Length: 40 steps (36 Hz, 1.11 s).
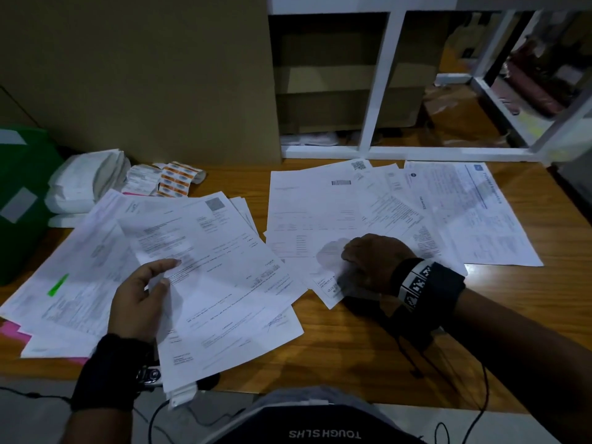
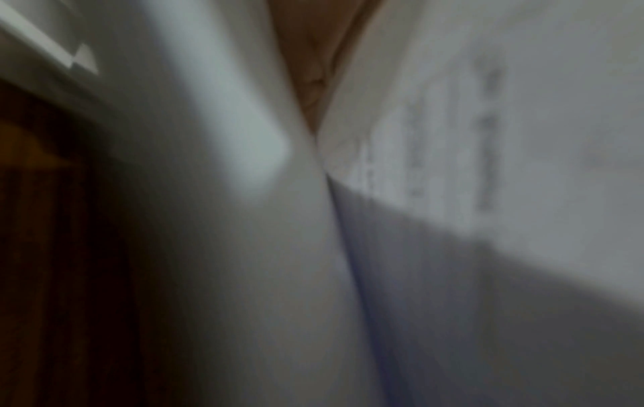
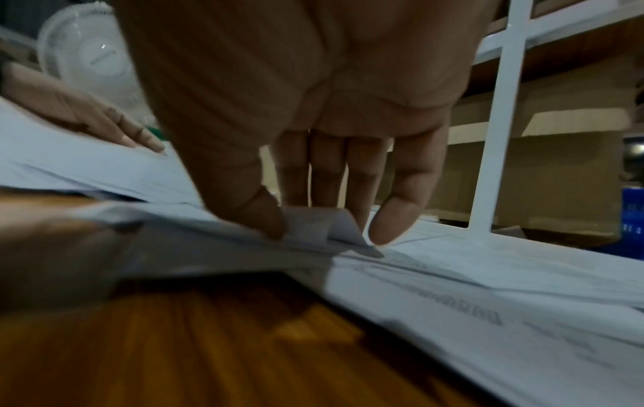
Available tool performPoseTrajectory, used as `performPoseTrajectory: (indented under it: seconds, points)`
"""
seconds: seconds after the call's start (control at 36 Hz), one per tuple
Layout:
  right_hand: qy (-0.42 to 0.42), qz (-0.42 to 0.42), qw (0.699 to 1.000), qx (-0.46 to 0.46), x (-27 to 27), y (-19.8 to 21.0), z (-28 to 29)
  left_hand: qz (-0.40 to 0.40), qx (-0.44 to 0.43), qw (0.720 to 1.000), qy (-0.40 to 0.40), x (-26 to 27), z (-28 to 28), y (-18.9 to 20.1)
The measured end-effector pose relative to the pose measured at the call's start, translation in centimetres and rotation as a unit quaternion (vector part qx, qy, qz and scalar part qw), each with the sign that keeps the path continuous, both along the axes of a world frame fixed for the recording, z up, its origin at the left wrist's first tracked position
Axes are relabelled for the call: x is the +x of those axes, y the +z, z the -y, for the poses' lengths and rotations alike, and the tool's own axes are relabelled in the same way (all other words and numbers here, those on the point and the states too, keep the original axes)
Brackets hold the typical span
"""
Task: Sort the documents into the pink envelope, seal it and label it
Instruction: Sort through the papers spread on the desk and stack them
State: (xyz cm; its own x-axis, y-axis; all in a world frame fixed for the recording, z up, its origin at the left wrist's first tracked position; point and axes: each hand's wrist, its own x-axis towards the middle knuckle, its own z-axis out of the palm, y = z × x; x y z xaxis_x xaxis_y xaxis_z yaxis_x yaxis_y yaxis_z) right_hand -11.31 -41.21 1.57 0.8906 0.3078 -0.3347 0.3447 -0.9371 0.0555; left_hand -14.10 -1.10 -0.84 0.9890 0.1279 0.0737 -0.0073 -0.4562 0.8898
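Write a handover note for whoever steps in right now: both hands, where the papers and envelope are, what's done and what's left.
Left hand holds a sheaf of documents lifted over the left pile.
Right hand pinches a sheet corner on the right spread.
Pink envelope lies under the left pile, only its edge showing.
Label strips sit at the back of the wooden desk.
Nothing enveloped yet; sorting, filling, sealing and labelling remain.

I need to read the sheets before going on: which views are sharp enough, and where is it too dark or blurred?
Head view: dim, printed lines on the sheets visible but not legible. Left wrist view: paper close up, heavily blurred, dark at the left edge. Right wrist view: right hand fairly clear, foreground table smeared.
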Motion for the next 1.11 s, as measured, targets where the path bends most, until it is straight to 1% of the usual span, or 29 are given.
performPoseTrajectory:
  seconds: [0.06, 0.11, 0.17, 0.19, 0.28, 0.33, 0.39, 0.44, 0.5, 0.58, 0.67, 0.75, 0.81, 0.83, 0.86, 0.92, 0.94, 0.97, 1.0, 1.03, 1.06, 1.08, 1.11]
  points:
    - [-0.009, 0.014, 1.0, -0.004, 0.1, -0.1, 0.0, -0.003, 0.001, 1.0, 0.004, 0.0, -0.1, -0.1]
    - [-0.032, 0.031, 0.999, 0.026, 0.3, 0.1, 0.1, -0.008, -0.005, 1.0, 0.012, 0.0, -0.2, -0.1]
    - [-0.062, 0.07, 0.99, 0.102, 0.4, 0.4, 0.4, -0.012, -0.013, 1.0, 0.018, -0.1, -0.4, -0.2]
    - [-0.079, 0.097, 0.981, 0.151, 0.4, 0.8, 0.5, -0.011, -0.014, 1.0, 0.022, -0.1, -0.5, -0.2]
    - [-0.138, 0.185, 0.936, 0.266, 0.7, 2.9, 0.6, -0.011, -0.015, 0.999, 0.033, -0.2, -0.7, -0.3]
    - [-0.166, 0.219, 0.905, 0.325, 0.8, 5.1, 0.4, -0.016, -0.023, 0.999, 0.038, -0.1, -0.8, -0.5]
    - [-0.198, 0.234, 0.871, 0.383, 0.8, 7.8, -0.4, -0.019, -0.029, 0.999, 0.04, 0.0, -0.8, -0.7]
    - [-0.216, 0.224, 0.833, 0.457, 0.7, 10.0, -2.0, -0.02, -0.035, 0.998, 0.041, 0.1, -0.7, -0.8]
    - [-0.214, 0.179, 0.804, 0.525, 0.8, 11.2, -4.4, -0.021, -0.043, 0.998, 0.039, 0.2, -0.3, -0.8]
    - [-0.216, 0.056, 0.767, 0.602, 1.2, 11.1, -8.8, -0.036, -0.056, 0.998, 0.021, 0.3, 0.6, -0.6]
    - [-0.215, -0.026, 0.755, 0.619, 1.9, 9.3, -13.4, -0.042, -0.104, 0.993, 0.025, 0.1, 2.1, 0.4]
    - [-0.24, -0.118, 0.708, 0.653, 2.8, 6.7, -17.7, -0.048, -0.193, 0.98, 0.024, -0.5, 3.5, 1.3]
    - [-0.261, -0.159, 0.677, 0.669, 3.5, 4.9, -20.0, -0.062, -0.241, 0.968, 0.012, -0.7, 3.8, 1.0]
    - [-0.268, -0.177, 0.662, 0.677, 3.6, 4.2, -20.9, -0.063, -0.239, 0.969, 0.012, -0.7, 3.8, 0.7]
    - [-0.274, -0.196, 0.645, 0.686, 3.7, 3.7, -21.7, -0.057, -0.219, 0.974, 0.02, -0.7, 3.6, 0.2]
    - [-0.27, -0.238, 0.613, 0.704, 3.4, 3.0, -22.5, -0.042, -0.162, 0.985, 0.039, -0.5, 3.2, -0.7]
    - [-0.259, -0.257, 0.603, 0.71, 3.2, 2.7, -22.7, -0.039, -0.137, 0.989, 0.044, -0.4, 3.0, -1.1]
    - [-0.242, -0.27, 0.607, 0.707, 2.8, 2.7, -22.6, -0.032, -0.102, 0.993, 0.048, -0.4, 2.7, -1.4]
    - [-0.217, -0.259, 0.639, 0.691, 2.5, 2.5, -22.3, -0.028, -0.064, 0.996, 0.054, -0.3, 2.4, -1.7]
    - [-0.188, -0.226, 0.693, 0.659, 2.3, 2.6, -21.8, -0.032, -0.041, 0.997, 0.064, -0.4, 2.1, -2.0]
    - [-0.16, -0.182, 0.751, 0.615, 2.1, 2.7, -21.1, -0.038, -0.04, 0.996, 0.074, -0.3, 1.7, -2.3]
    - [-0.14, -0.141, 0.797, 0.57, 2.1, 2.8, -20.2, -0.044, -0.053, 0.994, 0.083, -0.3, 1.3, -2.5]
    - [-0.123, -0.104, 0.831, 0.533, 2.1, 2.8, -19.2, -0.047, -0.07, 0.992, 0.089, -0.3, 0.9, -2.8]
